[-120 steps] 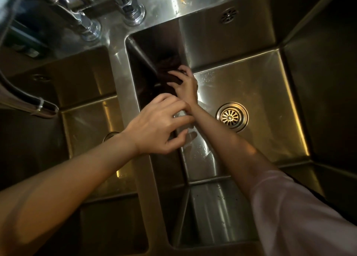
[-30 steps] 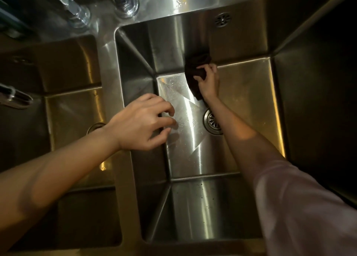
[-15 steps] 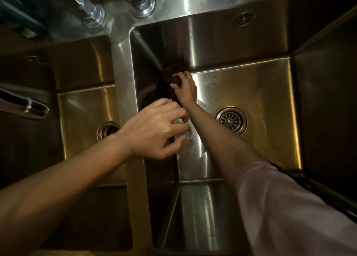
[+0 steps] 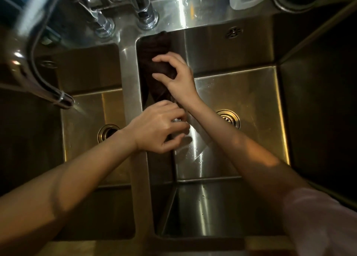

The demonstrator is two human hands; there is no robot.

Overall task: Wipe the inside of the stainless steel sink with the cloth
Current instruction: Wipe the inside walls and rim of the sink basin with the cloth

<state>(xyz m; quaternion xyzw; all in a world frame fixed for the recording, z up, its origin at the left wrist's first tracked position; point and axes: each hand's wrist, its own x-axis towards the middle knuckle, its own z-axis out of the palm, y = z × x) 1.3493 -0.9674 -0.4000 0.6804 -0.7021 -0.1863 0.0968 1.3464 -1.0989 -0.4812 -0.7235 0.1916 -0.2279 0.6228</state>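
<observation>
Nearest to you, your left hand [image 4: 158, 128] rests on the divider [image 4: 131, 108] between the two basins, in the same place as half a second ago; its fingers are half curled over the edge and it holds nothing. It seems only to steady you.

Further in, your right hand [image 4: 174, 77] has moved. Half a second ago it pressed the cloth [image 4: 156, 62] low, in the corner at the floor of the sink [image 4: 241, 101]. Now it is higher, and the dark cloth lies spread on the left wall, reaching up almost to the rim near the taps [image 4: 146, 14]. The fingers are bent and pinch a fold of the cloth against the wall, with the thumb below.

I judge you are wiping the left wall upward now, so the floor around the drain [image 4: 229, 118] and the far wall with the overflow hole [image 4: 233, 32] probably wait for another pass
</observation>
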